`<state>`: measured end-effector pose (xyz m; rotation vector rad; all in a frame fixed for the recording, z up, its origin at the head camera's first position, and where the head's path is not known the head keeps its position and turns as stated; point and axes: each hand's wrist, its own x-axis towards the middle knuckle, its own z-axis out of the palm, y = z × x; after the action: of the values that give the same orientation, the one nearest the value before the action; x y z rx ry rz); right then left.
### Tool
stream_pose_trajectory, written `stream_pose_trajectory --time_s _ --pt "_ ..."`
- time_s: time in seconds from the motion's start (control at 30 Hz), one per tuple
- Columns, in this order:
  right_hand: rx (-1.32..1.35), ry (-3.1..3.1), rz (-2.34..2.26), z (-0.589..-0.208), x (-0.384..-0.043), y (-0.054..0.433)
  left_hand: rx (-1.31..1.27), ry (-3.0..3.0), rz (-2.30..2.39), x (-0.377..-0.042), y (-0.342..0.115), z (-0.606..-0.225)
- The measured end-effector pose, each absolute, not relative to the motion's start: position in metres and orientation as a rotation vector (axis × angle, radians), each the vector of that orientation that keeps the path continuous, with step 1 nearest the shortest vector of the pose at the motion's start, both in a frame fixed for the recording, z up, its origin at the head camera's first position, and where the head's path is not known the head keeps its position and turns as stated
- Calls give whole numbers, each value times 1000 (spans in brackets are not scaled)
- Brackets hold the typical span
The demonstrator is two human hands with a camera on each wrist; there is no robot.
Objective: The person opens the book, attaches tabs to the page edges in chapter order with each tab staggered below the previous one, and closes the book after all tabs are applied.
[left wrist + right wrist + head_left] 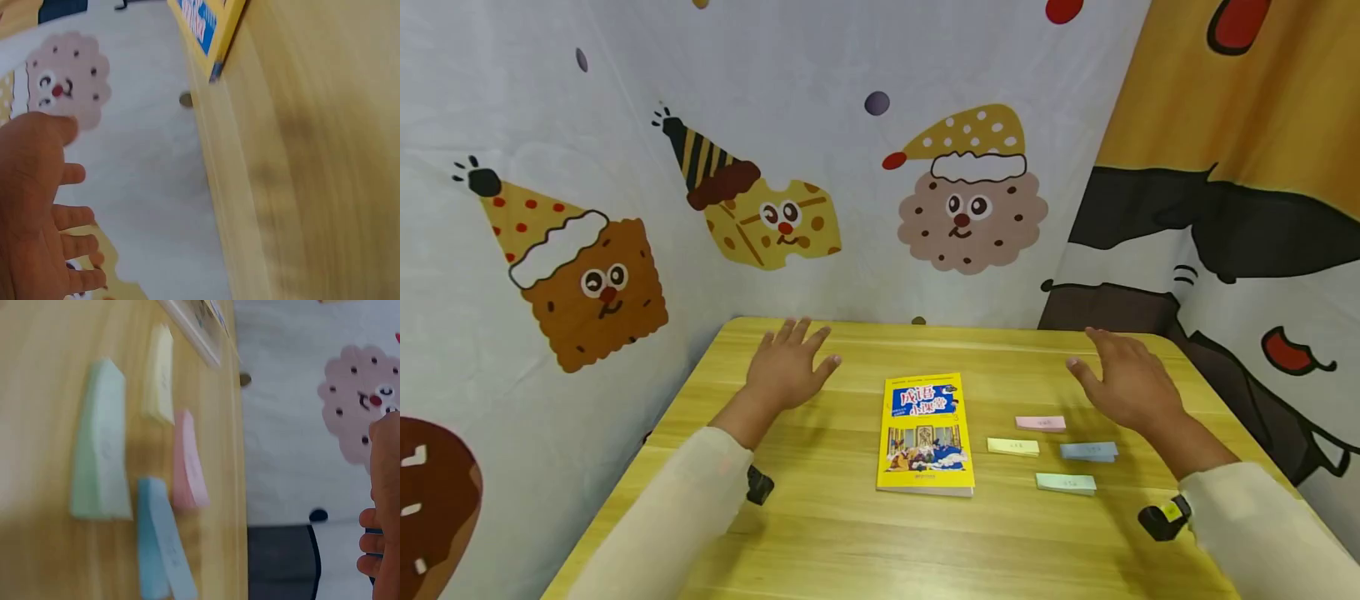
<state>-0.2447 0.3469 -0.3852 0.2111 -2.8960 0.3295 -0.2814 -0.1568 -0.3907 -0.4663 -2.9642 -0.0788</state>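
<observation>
A yellow book (925,435) with Chinese characters and a painted scene on its cover lies face up mid-table. Left of it, my left hand (786,367) hovers above the wood with fingers spread, holding nothing. To the right, my right hand (1131,382) is raised over the table, fingers extended and nothing in them. Between the book and this hand lie folded paper slips with faint writing: a pink slip (1041,423), a yellow slip (1012,447), a blue slip (1088,452) and a green slip (1066,483). In the right wrist view the green slip (103,444) shows its fold.
The light wooden table (820,533) ends at a white curtain (850,292) printed with cartoon snacks. Dark wrist devices (1163,518) are strapped below both sleeves. More printed cloth hangs along the left and right sides.
</observation>
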Motion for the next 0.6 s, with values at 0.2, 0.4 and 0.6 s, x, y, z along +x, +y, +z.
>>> stream_pose_trajectory --time_s 0.2,0.4,0.6 --pt "347 -2769 422 -401 -226 323 -567 -2885 -116 -258 -130 -399" --pt "493 -2696 469 -427 -208 291 -694 -2860 -173 -229 -99 -417" --pt "592 -2677 467 -455 -188 257 -916 -2830 -152 -200 -68 -436"
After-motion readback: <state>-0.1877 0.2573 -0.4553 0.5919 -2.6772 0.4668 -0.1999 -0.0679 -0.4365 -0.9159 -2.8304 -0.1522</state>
